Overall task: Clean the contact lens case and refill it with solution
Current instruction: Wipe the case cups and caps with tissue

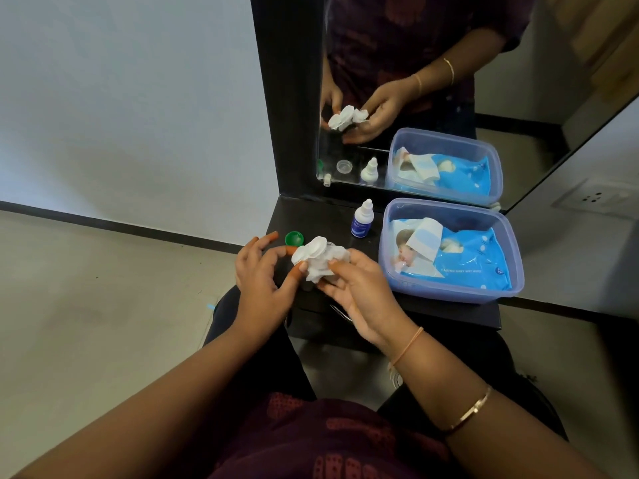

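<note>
My left hand (pixel 257 271) pinches the white contact lens case (pixel 308 252) at its left end, above the front of the black shelf (pixel 449 312). My right hand (pixel 352 288) holds a crumpled white wipe (pixel 326 266) and presses it against the case. A green cap (pixel 294 238) lies on the shelf just behind the case. The small solution bottle (pixel 360 220), white with a blue label and a white nozzle, stands upright farther back.
A translucent blue plastic box (pixel 449 292) holding a blue pack of baby wet wipes (pixel 463 261) sits on the shelf to the right. A mirror (pixel 415 98) stands behind, reflecting the hands, bottle and a clear cap. Floor lies to the left.
</note>
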